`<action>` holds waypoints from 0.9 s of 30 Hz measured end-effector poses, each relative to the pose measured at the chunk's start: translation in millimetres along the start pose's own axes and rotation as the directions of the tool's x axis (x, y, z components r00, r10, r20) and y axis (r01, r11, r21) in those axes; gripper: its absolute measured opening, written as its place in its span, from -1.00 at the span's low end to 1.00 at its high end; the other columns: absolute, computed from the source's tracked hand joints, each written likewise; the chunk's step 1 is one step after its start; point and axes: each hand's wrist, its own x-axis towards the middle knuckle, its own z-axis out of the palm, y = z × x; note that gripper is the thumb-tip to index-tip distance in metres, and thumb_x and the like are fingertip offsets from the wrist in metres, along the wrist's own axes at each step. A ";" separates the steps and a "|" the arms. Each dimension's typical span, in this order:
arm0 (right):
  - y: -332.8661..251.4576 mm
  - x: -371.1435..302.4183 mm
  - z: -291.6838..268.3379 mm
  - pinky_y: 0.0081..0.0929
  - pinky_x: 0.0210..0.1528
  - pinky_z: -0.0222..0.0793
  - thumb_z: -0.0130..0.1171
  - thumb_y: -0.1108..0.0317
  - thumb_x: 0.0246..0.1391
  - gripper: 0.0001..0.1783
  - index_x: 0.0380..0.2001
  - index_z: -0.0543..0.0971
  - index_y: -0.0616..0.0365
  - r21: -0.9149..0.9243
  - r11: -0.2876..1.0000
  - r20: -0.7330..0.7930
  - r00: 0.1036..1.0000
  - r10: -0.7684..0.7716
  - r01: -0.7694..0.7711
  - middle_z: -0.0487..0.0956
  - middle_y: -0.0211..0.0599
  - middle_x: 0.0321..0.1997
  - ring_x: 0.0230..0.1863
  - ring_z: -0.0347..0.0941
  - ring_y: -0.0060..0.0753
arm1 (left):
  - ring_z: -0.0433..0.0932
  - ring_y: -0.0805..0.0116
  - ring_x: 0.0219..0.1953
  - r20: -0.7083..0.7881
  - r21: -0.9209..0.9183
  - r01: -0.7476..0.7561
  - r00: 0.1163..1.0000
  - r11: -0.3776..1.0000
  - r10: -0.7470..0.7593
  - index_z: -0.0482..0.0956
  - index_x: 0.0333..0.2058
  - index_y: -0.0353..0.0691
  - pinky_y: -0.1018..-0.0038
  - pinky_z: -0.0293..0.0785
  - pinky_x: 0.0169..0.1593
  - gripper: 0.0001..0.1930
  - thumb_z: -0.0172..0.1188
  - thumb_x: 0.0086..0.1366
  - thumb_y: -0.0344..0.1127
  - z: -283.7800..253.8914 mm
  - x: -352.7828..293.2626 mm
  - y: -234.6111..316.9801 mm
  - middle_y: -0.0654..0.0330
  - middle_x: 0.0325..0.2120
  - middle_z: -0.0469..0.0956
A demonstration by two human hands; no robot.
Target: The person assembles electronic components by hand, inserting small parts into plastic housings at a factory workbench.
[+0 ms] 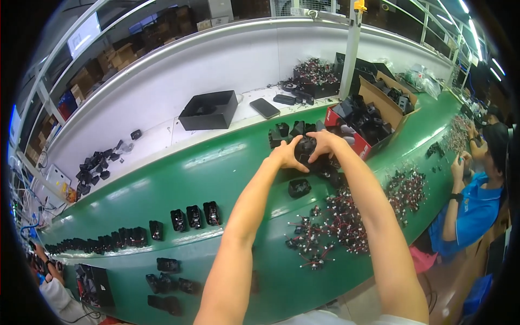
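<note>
Both my hands are out over the green bench (pixel 227 162), at the near side of a red and brown carton. My left hand (pixel 287 154) and my right hand (pixel 327 142) close from either side on a black plastic housing (pixel 305 147). My fingers hide part of it. Just beyond them stands a cluster of similar black housings (pixel 281 130). A single black housing (pixel 299 188) lies nearer to me, below my left hand. A heap of small parts with red and black wires (pixel 349 222) spreads under and beside my right forearm.
The carton (pixel 401 127) is full of black parts. A black tray (pixel 208 111) and a phone (pixel 264 108) lie on the white ledge. Rows of black housings (pixel 124 237) stand to the left. A co-worker in a blue shirt (pixel 476 206) sits at the right, another person (pixel 57 292) at the lower left.
</note>
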 end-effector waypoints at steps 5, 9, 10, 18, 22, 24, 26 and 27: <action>-11.5 20.7 -5.3 -0.17 -0.25 0.71 0.67 0.24 -0.49 0.18 0.34 0.30 -0.11 0.162 0.987 0.185 0.981 -0.051 0.021 0.36 -0.10 0.30 0.03 0.56 -0.06 | 0.42 -0.16 0.21 -0.064 -0.242 -0.059 0.997 0.969 0.044 0.14 0.36 0.03 0.13 0.37 0.26 0.30 0.64 -0.42 0.16 3.3 10.3 -41.6 -0.24 0.16 0.37; 48.8 33.0 0.7 -0.04 -0.25 0.70 0.47 0.42 -0.22 0.02 0.37 0.25 -0.20 0.450 0.892 0.219 0.964 -0.149 0.036 0.45 -0.15 0.16 -0.04 0.57 -0.11 | 0.43 -0.06 0.22 -0.172 -0.485 -0.139 0.983 0.863 0.062 0.23 0.31 -0.24 0.23 0.30 0.30 0.24 0.63 -0.38 0.13 25.8 18.3 -17.5 -0.20 0.13 0.45; 46.1 33.8 7.2 -0.03 -0.25 0.70 0.43 0.44 -0.19 0.01 0.38 0.23 -0.23 0.506 0.861 0.228 0.954 -0.194 0.054 0.48 -0.15 0.12 -0.07 0.58 -0.13 | 0.43 -0.07 0.22 -0.225 -0.519 -0.155 0.973 0.841 0.041 0.21 0.32 -0.24 0.22 0.31 0.30 0.26 0.63 -0.38 0.13 29.8 16.8 -18.7 -0.21 0.14 0.44; 37.2 24.0 19.2 -0.09 -0.30 0.72 0.25 0.61 -0.09 -0.08 0.38 0.29 -0.20 0.652 0.749 0.139 0.953 -0.268 0.116 0.52 -0.17 0.09 -0.15 0.63 -0.19 | 0.56 0.17 -0.01 -0.146 -0.852 -0.140 0.989 0.504 0.028 0.13 0.34 -0.15 0.18 0.66 -0.22 0.07 0.60 -0.13 -0.27 25.8 6.7 -29.9 0.00 0.07 0.44; 20.4 10.0 25.5 -0.10 -0.30 0.72 0.23 0.69 -0.09 -0.06 0.40 0.27 -0.14 0.728 0.670 0.104 0.944 -0.314 0.143 0.51 -0.17 0.11 -0.11 0.61 -0.16 | 0.58 0.15 -0.05 -0.133 -0.948 -0.113 0.990 0.298 -0.050 0.11 0.33 -0.13 0.18 0.67 -0.26 0.02 0.56 -0.07 -0.33 22.4 -16.8 -28.7 0.01 0.03 0.45; 8.6 1.1 27.8 -0.12 -0.30 0.72 0.21 0.67 -0.07 -0.08 0.40 0.27 -0.10 0.707 0.690 0.118 0.936 -0.330 0.154 0.52 -0.18 0.10 -0.12 0.61 -0.18 | 0.59 0.15 -0.09 -0.173 -0.918 -0.140 0.983 0.370 -0.057 0.13 0.32 -0.13 0.20 0.67 -0.27 0.01 0.57 -0.09 -0.32 16.8 -23.3 -36.0 0.00 0.03 0.45; -10.8 -7.1 24.5 -0.14 -0.29 0.71 0.19 0.66 -0.05 -0.11 0.40 0.27 -0.11 0.722 0.652 0.042 0.926 -0.375 0.231 0.53 -0.18 0.08 -0.13 0.61 -0.19 | 0.62 0.16 -0.16 -0.214 -0.894 -0.173 0.975 0.413 -0.054 0.12 0.32 -0.14 0.20 0.67 -0.28 0.03 0.58 -0.10 -0.27 -6.7 -44.5 -35.5 -0.01 0.02 0.45; -29.2 -5.4 22.4 -0.16 -0.28 0.71 0.17 0.64 -0.04 -0.11 0.40 0.28 -0.13 0.731 0.621 0.027 0.898 -0.440 0.282 0.54 -0.18 0.06 -0.13 0.61 -0.23 | 0.63 0.18 -0.23 -0.323 -0.812 -0.247 0.945 0.529 -0.054 0.12 0.32 -0.14 0.23 0.66 -0.32 0.04 0.58 -0.10 -0.23 -21.9 -56.0 -46.2 -0.01 0.01 0.45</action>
